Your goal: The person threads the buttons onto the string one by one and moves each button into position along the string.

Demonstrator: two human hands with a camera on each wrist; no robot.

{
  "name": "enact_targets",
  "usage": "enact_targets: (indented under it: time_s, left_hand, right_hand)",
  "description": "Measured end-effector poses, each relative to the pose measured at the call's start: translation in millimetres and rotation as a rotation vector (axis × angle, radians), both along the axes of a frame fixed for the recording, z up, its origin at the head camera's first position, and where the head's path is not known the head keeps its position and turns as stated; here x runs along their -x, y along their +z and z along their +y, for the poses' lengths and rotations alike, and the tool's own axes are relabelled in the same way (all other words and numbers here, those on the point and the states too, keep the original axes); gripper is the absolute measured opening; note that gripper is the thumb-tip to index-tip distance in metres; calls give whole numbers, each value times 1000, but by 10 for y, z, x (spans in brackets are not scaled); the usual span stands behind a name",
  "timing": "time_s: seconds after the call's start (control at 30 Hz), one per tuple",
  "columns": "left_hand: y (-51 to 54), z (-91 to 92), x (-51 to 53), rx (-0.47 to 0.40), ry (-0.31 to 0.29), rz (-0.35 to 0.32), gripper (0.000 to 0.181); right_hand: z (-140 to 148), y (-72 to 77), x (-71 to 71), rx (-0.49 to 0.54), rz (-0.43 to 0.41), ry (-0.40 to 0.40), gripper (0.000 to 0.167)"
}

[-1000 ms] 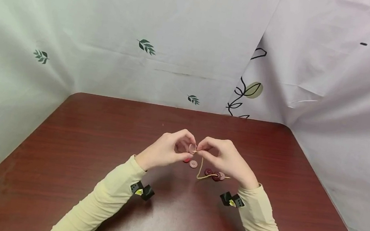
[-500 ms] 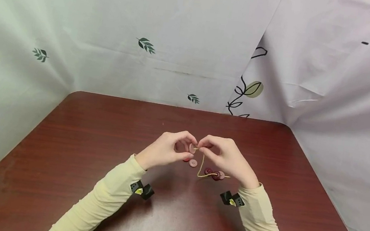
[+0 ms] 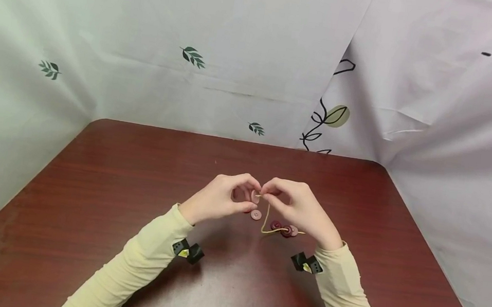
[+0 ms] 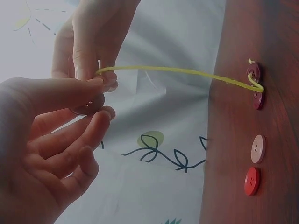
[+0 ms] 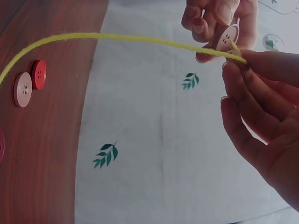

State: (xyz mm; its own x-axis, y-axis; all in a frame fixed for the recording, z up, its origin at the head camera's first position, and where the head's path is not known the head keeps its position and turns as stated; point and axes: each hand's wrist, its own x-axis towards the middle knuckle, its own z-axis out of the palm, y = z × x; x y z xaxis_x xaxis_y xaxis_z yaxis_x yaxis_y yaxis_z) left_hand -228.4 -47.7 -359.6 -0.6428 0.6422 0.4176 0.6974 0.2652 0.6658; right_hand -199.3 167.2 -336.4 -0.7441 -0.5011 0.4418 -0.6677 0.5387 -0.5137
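Note:
My left hand pinches a pale pink button by its edge, held above the table. Close beside it, my right hand pinches the yellow string near its end. The string's tip lies at the button's holes; whether it has entered one I cannot tell. From my right fingertips the string runs down to the table, to a small cluster of buttons, dark red and pink, and passes through at least one dark one. A loose pink button and a red button lie under my hands.
The reddish-brown wooden table extends around the hands. White cloth with leaf prints hangs behind it and at both sides. Small black devices are strapped to both wrists.
My right fingertips have risen slightly, with the string's tip higher against the button's face. My left hand keeps its pinch almost still. The buttons on the table stay put.

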Motion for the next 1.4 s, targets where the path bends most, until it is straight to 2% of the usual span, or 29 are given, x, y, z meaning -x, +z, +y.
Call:
enact_targets:
  time_s: [0.17, 0.4, 0.6, 1.07, 1.4]
  left_hand:
    - [-7, 0, 2, 6, -1, 1, 29]
    - [-30, 13, 13, -34, -17, 44, 38]
    - [-40, 13, 15, -38, 10, 43, 35]
    - [-3, 26, -15, -49, 48, -47, 24]
    - [-15, 35, -1, -49, 29, -72, 16]
  right_hand:
    - [-18, -7, 2, -6, 0, 15, 9]
    - [-39, -27, 10, -2, 4, 36, 10]
    - [-46, -35, 19, -3, 2, 45, 10]
    - [-49, -35, 29, 2, -5, 9, 12]
    - [-38, -37, 35, 7, -11, 5, 13]
